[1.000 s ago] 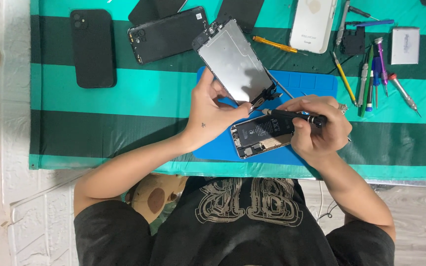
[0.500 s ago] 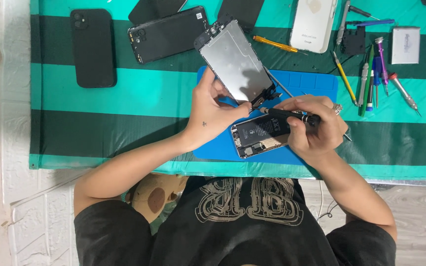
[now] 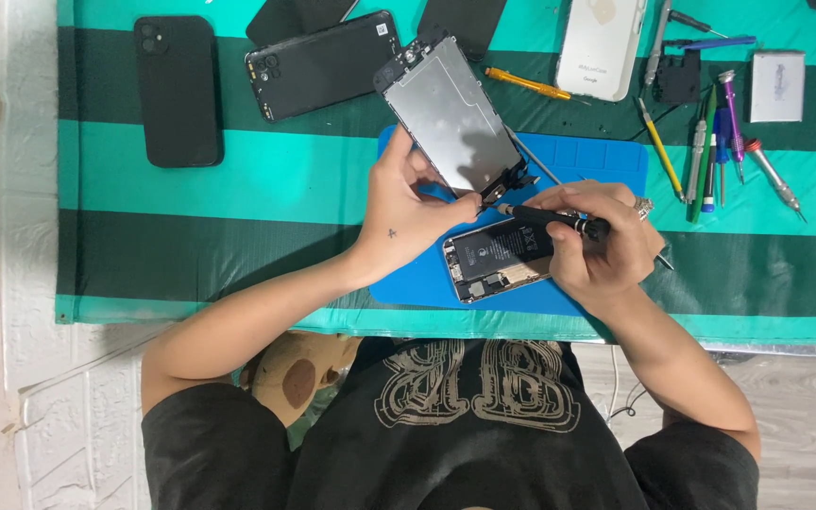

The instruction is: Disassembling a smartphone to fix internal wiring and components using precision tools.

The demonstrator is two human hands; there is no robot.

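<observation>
Under the right hand (image 3: 602,250), fingers closed around a black screwdriver (image 3: 552,219), lies the opened phone body (image 3: 498,260) on the blue mat (image 3: 606,156). Compared with a second ago the driver tip sits a touch farther toward the left fingers, right at the hinge end of the lifted screen panel (image 3: 455,113); the phone itself hasn't shifted. The left hand (image 3: 408,212) pinches that panel's lower edge, propping it tilted up. Work looks to be at the connector area. Beyond the fingers: black phones (image 3: 178,90), a white phone (image 3: 602,42), a row of loose screwdrivers (image 3: 710,142).
</observation>
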